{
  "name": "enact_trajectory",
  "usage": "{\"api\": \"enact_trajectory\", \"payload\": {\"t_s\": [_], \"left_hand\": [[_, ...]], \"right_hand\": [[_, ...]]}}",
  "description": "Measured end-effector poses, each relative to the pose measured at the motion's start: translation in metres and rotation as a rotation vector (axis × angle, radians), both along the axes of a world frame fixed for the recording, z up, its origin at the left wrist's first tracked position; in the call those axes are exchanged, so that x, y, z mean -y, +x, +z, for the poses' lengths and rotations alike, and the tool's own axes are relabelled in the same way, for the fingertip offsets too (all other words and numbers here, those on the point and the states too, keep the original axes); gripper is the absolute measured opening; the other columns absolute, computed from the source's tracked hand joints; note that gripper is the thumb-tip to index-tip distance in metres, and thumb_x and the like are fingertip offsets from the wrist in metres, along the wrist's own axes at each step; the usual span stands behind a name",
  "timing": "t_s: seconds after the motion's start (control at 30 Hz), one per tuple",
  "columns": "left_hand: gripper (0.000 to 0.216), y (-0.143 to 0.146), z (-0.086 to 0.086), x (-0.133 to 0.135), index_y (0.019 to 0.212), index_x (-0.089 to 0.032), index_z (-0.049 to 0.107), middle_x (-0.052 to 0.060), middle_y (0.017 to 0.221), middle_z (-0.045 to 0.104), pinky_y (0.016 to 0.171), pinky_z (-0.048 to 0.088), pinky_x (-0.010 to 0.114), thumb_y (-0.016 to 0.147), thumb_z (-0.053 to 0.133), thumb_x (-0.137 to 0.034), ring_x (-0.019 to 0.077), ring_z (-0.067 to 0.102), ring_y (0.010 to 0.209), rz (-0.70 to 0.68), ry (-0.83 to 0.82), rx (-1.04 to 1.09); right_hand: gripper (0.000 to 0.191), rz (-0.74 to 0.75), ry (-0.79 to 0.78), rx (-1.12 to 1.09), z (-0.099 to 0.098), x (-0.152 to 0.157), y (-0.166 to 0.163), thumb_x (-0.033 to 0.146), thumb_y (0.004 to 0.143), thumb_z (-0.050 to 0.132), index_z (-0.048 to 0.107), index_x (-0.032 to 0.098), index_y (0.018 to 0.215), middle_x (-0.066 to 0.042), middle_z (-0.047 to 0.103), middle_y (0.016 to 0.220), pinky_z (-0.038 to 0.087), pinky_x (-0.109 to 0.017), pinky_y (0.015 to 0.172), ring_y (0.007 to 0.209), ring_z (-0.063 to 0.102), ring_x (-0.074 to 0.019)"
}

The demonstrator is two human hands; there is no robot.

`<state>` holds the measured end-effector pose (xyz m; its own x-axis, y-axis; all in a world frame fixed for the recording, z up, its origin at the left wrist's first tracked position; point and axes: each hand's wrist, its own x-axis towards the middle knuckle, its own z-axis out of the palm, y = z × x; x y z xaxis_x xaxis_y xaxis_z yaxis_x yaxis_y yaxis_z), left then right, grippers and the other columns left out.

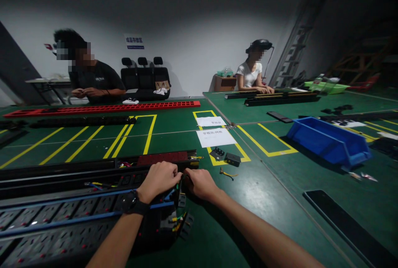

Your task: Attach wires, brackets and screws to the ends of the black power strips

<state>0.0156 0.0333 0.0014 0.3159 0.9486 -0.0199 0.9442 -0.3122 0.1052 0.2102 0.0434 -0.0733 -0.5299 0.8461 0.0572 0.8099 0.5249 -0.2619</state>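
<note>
My left hand, with a black watch on its wrist, is closed at the right end of the long black power strips. My right hand faces it, fingers curled and pinched. The fingertips almost meet; what they hold is hidden. Below them, a power strip with blue edges ends in small black sockets with green and yellow wires. Behind my left hand lies another strip with a dark red section. A short yellow and black wire rests beyond my right hand.
Small black parts lie by white paper sheets. A blue bin and a phone are on the right of the green table. Two people sit across, near a red rail and black strips.
</note>
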Motion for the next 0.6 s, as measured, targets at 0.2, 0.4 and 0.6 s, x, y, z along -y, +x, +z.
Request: {"api": "enact_trajectory", "payload": {"t_s": [0.2, 0.4, 0.6], "left_hand": [[0.029, 0.0002, -0.0007, -0.0001, 0.081, -0.024, 0.075, 0.009, 0.085, 0.079, 0.073, 0.047, 0.032, 0.097, 0.052, -0.031, 0.0282, 0.076, 0.084, -0.001, 0.01, -0.01], [0.029, -0.0006, -0.0016, -0.0002, 0.081, -0.023, 0.074, 0.009, 0.085, 0.079, 0.073, 0.047, 0.033, 0.098, 0.052, -0.031, 0.0288, 0.076, 0.085, -0.018, 0.016, -0.012], [0.03, -0.0018, -0.0026, -0.0007, 0.08, -0.022, 0.073, 0.009, 0.084, 0.078, 0.073, 0.047, 0.032, 0.099, 0.053, -0.034, 0.0279, 0.076, 0.085, -0.031, 0.013, -0.001]], "right_hand": [[0.018, 0.003, 0.015, -0.02, -0.0035, -0.0009, 0.0008, 0.025, 0.103, 0.053, 0.066, 0.022, 0.115, -0.008, 0.081, 0.106, 0.036, -0.029, 0.07, 0.093, 0.075, -0.0238], [0.019, 0.004, 0.014, -0.013, -0.0042, -0.0011, 0.0005, 0.023, 0.101, 0.054, 0.067, 0.022, 0.115, -0.009, 0.081, 0.107, 0.036, -0.03, 0.07, 0.092, 0.074, -0.0243], [0.019, -0.008, 0.003, -0.014, -0.0041, -0.0011, -0.0002, 0.024, 0.103, 0.052, 0.067, 0.023, 0.115, -0.009, 0.081, 0.109, 0.036, -0.03, 0.071, 0.094, 0.075, -0.0242]]}}
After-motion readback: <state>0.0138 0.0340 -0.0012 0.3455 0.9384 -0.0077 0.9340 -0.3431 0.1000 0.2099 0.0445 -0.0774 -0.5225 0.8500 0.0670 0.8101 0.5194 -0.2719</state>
